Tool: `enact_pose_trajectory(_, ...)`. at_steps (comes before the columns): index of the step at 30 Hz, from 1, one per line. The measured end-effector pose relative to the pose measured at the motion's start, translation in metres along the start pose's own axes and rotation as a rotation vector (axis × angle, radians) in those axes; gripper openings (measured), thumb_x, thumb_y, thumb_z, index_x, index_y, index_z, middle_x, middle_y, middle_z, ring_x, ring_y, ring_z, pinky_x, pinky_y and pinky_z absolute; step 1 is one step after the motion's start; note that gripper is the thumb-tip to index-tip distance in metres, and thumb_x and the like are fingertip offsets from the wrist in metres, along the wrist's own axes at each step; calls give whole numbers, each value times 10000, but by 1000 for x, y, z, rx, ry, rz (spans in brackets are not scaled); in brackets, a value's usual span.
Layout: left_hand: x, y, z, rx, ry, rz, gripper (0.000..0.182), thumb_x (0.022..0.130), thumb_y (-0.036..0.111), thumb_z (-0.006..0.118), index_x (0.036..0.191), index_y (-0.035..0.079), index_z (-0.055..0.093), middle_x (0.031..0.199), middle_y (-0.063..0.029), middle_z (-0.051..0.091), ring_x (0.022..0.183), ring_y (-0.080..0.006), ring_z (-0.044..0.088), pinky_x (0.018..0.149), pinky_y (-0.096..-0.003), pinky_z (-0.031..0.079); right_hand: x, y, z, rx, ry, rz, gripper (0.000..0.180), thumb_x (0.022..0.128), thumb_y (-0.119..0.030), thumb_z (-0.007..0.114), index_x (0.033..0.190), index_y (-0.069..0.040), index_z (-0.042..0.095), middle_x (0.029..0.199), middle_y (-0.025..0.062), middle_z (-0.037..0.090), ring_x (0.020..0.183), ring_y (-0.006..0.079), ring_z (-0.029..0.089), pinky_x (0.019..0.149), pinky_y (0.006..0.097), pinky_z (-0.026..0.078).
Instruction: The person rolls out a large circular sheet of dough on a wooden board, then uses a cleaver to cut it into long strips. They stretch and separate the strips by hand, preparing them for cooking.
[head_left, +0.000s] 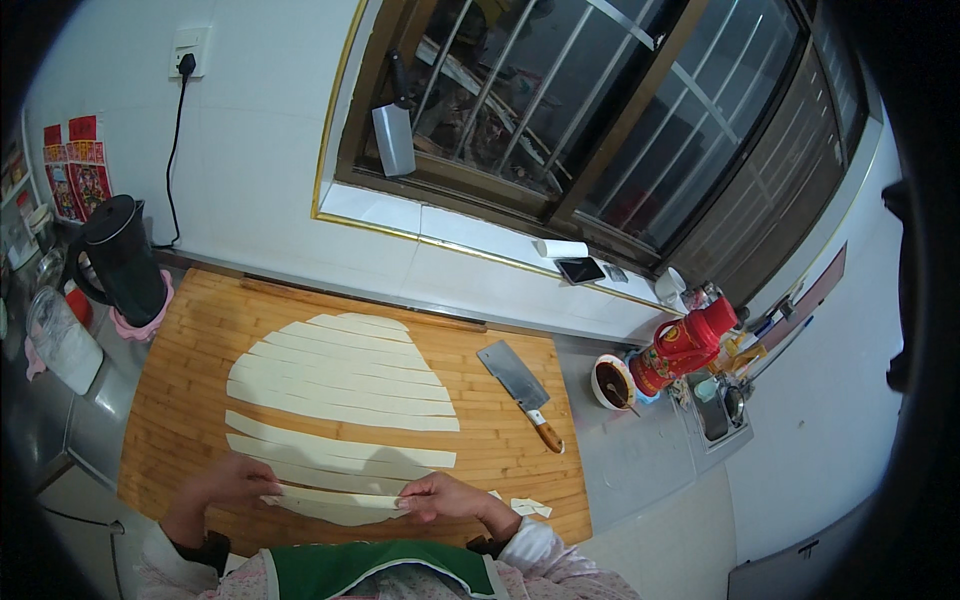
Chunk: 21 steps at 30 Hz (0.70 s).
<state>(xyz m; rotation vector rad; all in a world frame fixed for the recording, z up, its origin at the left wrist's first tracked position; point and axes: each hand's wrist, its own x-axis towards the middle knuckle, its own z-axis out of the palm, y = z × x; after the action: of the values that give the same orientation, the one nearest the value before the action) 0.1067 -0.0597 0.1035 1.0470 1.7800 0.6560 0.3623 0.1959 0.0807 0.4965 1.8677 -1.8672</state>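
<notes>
Between my two hands a strip of dough is stretched, just above the near part of a wooden board. My left hand pinches its left end, and my right hand pinches the right end. Beneath it lies more of the flat dough. Farther up the board, a rolled sheet of dough is cut into several long strips, a gap setting the nearer ones apart. A cleaver with a wooden handle rests on the board to the right. Small dough scraps lie beyond my right hand.
A black electric kettle and a bag of white powder stand left of the board. At right are a bowl of dark sauce with a spoon, a red thermos and a sink. Another cleaver leans at the window.
</notes>
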Motion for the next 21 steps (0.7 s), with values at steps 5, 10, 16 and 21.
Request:
enact_pose_trajectory(5,-21,3,-24,47,30,-50,238,839,296,628,902,73,681,778,-62,658,689,-138,610,631,-267,473,-3,-1,-4,14,15,-25,245,883,-251,599,967,-24,641,647,-51,498,553,34,417,507,187,358)
enact_pose_trajectory(10,-36,3,-40,-5,64,-93,240,830,283,639,925,65,674,782,-36,654,687,-100,598,614,-263,467,-7,-6,-6,21,74,-55,244,883,-251,597,957,-23,638,639,-44,491,527,40,406,492,191,353)
enact_pose_trajectory(16,-63,-11,-63,115,217,-225,223,806,270,660,925,82,676,766,-14,650,675,-87,593,594,-262,464,-22,-10,-11,54,132,-25,258,885,-281,589,910,-29,638,580,-42,457,515,42,390,470,206,327)
enact_pose_trajectory(21,-58,-28,-68,392,261,-317,219,789,269,668,915,90,675,811,-50,658,726,-168,618,631,-298,478,0,5,6,-76,36,33,230,894,-251,576,875,-29,630,651,-34,509,560,35,416,499,197,354)
